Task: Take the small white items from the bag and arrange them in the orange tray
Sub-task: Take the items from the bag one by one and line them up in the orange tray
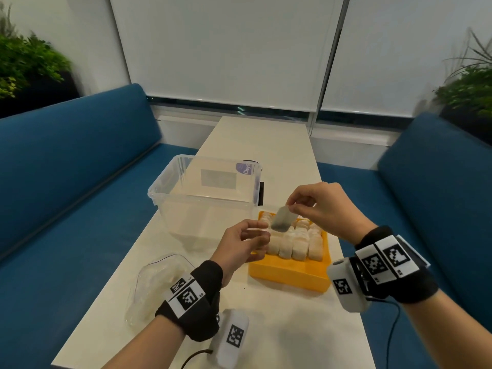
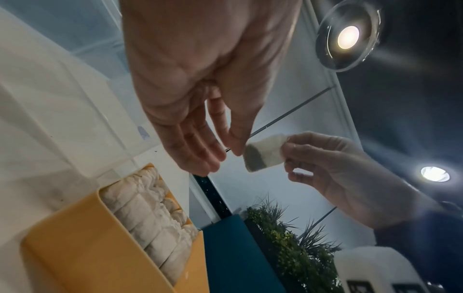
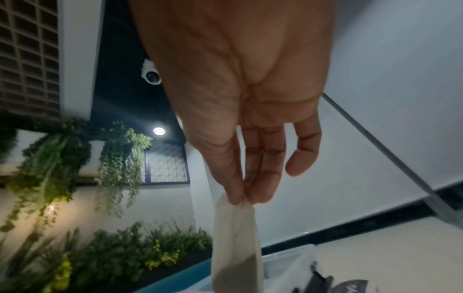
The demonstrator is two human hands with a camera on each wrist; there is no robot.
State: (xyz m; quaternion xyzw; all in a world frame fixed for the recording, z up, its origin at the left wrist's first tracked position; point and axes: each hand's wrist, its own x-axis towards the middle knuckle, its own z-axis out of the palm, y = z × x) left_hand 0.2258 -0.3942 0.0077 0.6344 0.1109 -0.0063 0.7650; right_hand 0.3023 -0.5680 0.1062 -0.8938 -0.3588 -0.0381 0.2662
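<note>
White table (image 1: 279,328), right hand (image 1: 323,206) pinching sachet (image 1: 281,218)

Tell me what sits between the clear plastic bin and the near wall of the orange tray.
Rows of small white sachets fill the orange tray from the clear bin side toward its near wall; head view shows it.

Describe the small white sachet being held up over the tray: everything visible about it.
The sachet is a small, flat, roughly rectangular pouch of white, slightly translucent paper-like material. Dark granular contents have settled in its lower end. It hangs tilted in the air above the orange tray, touching neither the tray nor the sachets already packed there. The right hand pinches its upper edge between thumb and fingertips. The left hand is close beside its lower end; whether a fingertip touches it cannot be told.
</note>
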